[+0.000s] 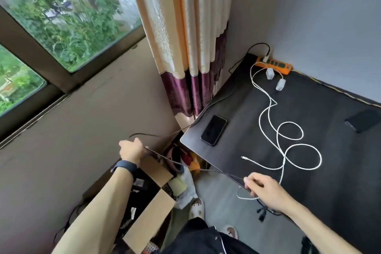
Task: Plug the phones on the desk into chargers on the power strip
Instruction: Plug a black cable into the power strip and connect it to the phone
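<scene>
I am gripping a dark braided cable [185, 164] with both hands, and it is stretching taut between them over the near corner of the desk [334, 175]. My left hand [132, 148] is closing its fingers round one end out beyond the desk's edge, above an open cardboard box [153, 208] on the floor. My right hand [262, 188] is curling its fingers round the other end above the desk's front edge; a loop of white cable [288, 140] is showing just beneath those fingers, and I cannot tell whether I am holding it too. That white cable is lying in coils across the middle of the desk. One phone [213, 130] is lying face up near the desk's left corner, and a second phone [363, 120] is lying well apart from it at the right. The orange power strip [277, 65] is sitting at the far edge against the wall, with two white chargers [270, 73] lying loose just in front of it.
</scene>
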Demonstrator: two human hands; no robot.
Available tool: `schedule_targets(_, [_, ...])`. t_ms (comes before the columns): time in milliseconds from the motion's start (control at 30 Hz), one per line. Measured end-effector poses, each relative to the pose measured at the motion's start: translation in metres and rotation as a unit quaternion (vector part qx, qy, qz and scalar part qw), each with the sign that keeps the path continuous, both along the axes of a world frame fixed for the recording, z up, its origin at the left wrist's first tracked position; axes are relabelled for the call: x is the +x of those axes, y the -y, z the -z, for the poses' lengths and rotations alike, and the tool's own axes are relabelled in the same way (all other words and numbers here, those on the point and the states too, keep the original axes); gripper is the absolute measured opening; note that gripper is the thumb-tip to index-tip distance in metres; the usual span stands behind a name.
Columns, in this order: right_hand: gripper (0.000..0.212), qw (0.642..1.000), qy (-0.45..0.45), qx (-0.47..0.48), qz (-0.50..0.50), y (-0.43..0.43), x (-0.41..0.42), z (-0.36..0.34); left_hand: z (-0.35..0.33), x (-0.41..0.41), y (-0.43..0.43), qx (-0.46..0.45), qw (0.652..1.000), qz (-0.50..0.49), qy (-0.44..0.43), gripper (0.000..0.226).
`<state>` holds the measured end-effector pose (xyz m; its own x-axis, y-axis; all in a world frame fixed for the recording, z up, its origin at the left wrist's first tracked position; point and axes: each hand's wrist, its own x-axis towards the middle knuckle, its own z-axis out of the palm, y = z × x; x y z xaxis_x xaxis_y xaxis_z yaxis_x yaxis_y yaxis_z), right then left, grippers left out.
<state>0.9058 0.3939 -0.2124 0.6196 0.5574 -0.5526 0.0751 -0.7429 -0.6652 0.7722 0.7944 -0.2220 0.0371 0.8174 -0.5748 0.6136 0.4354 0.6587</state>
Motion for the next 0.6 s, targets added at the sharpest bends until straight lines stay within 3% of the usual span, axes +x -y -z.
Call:
schedule_targets(67, [0.024,1.000,0.007,0.015,0.003,-0.004,-0.001,-0.005,0.009,0.005,0.031,0.100,0.969,0.154,-0.167,0.065])
schedule_targets(133, [0.022,0.999,0.015,0.027,-0.015,-0.015,-0.002,-0.007,-0.003,0.018,0.079,0.173,0.896,0.389,-0.129,0.058])
schedule_targets(200, [0.021,0.998,0.025,0.041,-0.034,-0.025,-0.002,-0.009,-0.014,0.032,0.130,0.134,0.797,0.588,-0.038,0.047])
schedule_targets(267, [0.022,0.997,0.035,0.048,-0.044,-0.030,-0.001,-0.011,-0.022,0.042,0.173,0.147,0.700,0.699,-0.009,0.036])
schedule_targets(333, [0.024,0.997,0.046,0.052,-0.040,-0.031,0.002,-0.015,-0.025,0.049,0.193,0.240,0.639,0.731,-0.026,0.031])
schedule_targets(467, [0.031,0.997,0.057,-0.007,-0.045,-0.015,0.017,-0.022,-0.014,0.048,0.170,0.352,0.605,0.714,-0.030,0.032])
schedule_targets(600, [0.030,0.996,0.038,-0.049,-0.059,0.013,0.032,-0.026,0.002,0.026,0.125,0.375,0.639,0.669,-0.061,0.034])
